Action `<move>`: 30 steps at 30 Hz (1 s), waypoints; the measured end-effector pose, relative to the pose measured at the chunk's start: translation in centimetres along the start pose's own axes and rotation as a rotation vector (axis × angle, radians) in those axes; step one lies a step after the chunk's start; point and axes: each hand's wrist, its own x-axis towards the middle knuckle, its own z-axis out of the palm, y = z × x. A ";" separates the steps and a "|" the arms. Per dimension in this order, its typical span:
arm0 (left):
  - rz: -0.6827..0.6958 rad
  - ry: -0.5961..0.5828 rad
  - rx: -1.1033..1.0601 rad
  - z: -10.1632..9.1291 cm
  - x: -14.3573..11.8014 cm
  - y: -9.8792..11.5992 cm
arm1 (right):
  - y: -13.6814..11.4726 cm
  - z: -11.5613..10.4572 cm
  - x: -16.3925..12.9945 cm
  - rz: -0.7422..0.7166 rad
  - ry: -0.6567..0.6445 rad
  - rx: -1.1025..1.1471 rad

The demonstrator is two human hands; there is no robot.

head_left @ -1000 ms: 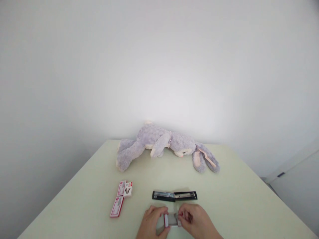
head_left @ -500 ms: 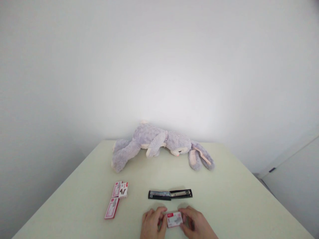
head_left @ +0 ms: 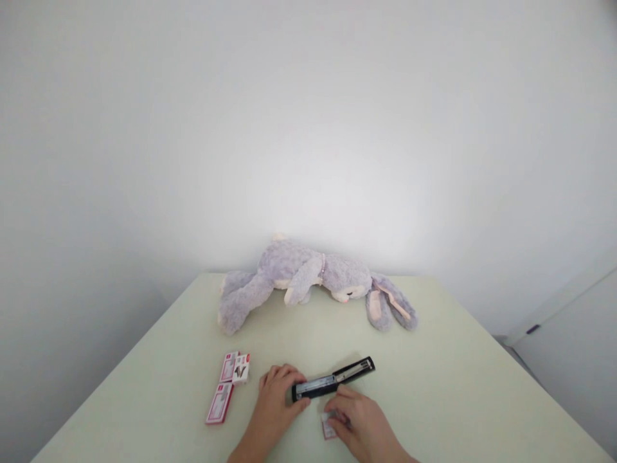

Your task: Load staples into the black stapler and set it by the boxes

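A black stapler (head_left: 333,380) lies swung open flat on the pale green table (head_left: 457,386), its metal channel facing up and its right end angled away. My left hand (head_left: 276,393) rests against the stapler's left end, fingers curled over it. My right hand (head_left: 354,421) sits just in front of the stapler and covers a small red-and-white staple box (head_left: 328,426) on the table, with its fingertips close to the stapler's channel.
Two more red-and-white staple boxes, one pair (head_left: 234,367) and one flat box (head_left: 220,404), lie at the left. A grey plush rabbit (head_left: 313,283) lies on its side along the table's far edge by the white wall.
Both hands held the small staple box together. Now the left hand has moved up to the stapler's left end and the stapler has turned; the right hand keeps the box on the table.
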 end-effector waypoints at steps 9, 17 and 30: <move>0.005 -0.015 -0.033 2.5 -4.1 1.0 | -0.9 -0.8 0.8 -0.020 -0.031 -0.087; 0.009 -0.016 -0.033 2.4 -4.0 1.0 | -1.2 -0.9 0.7 -0.018 -0.041 -0.094; 0.008 -0.004 -0.027 3.0 -4.3 0.4 | 3.9 4.0 -3.0 0.227 -0.021 0.485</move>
